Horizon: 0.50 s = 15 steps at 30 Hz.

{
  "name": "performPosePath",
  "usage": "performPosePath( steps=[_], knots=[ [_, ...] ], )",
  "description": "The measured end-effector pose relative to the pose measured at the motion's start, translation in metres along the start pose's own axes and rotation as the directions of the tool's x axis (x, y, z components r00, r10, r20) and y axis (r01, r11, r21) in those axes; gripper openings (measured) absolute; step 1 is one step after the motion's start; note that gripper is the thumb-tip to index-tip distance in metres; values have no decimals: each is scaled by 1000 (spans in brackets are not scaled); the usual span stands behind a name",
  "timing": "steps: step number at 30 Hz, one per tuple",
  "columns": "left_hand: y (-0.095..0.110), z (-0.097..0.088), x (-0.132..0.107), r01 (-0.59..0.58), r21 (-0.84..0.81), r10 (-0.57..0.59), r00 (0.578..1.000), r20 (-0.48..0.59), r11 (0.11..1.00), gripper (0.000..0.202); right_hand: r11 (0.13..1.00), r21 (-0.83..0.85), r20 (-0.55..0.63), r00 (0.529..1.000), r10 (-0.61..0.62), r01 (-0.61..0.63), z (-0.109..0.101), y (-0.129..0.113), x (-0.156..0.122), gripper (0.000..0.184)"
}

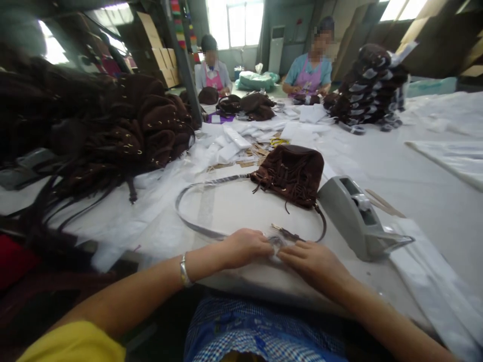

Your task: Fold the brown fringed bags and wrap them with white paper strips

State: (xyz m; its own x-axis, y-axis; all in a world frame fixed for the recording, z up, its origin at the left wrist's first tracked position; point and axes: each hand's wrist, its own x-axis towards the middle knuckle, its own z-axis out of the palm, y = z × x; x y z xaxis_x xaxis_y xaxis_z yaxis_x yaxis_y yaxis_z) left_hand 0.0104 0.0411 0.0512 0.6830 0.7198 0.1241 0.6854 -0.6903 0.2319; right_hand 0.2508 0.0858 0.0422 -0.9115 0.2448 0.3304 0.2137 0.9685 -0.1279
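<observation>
Evidently strap work. Bag (292, 173) lies at centre of frame, its strap (196, 229) looping left and down to the hands, lower centre. Left hand (245, 247): fingers drawn in narrow, pinching strap. Right hand (315, 261): fingers close together at the clear wrap (277, 242); cannot tell whether they grip. Step in hand looks like wrapping. Next move seems to call for steady tension, wrap kept flat. Dispenser (358, 216) right of centre.

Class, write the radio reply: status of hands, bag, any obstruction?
Left hand, right hand: close together, both at strap. Brown bag: lying beyond hands. Grey tape dispenser: right of bag, apparently not blocking.
</observation>
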Motion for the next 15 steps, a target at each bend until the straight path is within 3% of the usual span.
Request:
performPosePath(
  steps=[2, 4, 6, 8, 11, 15],
  knots=[
    [6, 8, 1, 140, 1, -140, 989, -41, 990, 14, 992, -64, -9, 994, 112, -112, 3, -13, 0, 20],
    [11, 11, 0, 207, -10, -207, 976, -72, 978, 14, 984, -76, -7, 987, 162, -162, 7, -19, 0, 18],
    [11, 6, -3, 151, -13, -151, 987, -60, 989, 12, 993, -47, 20, 993, 113, -112, 8, -14, 2, 20],
    [7, -4, -7, 14, -2, -14, 999, -35, 1000, 13, 1000, 6, 52, 999, 3, -3, 6, -1, 3, 22],
    [-3, -14, -9, -141, 41, 142, 989, -30, 989, 19, 993, 51, 91, 990, -110, 105, -3, 18, 5, 21],
    [0, -5, -6, -7, 75, 16, 993, -113, 997, 17, 998, -57, 99, 995, -13, 18, -8, 10, 8, 19]
  ],
)
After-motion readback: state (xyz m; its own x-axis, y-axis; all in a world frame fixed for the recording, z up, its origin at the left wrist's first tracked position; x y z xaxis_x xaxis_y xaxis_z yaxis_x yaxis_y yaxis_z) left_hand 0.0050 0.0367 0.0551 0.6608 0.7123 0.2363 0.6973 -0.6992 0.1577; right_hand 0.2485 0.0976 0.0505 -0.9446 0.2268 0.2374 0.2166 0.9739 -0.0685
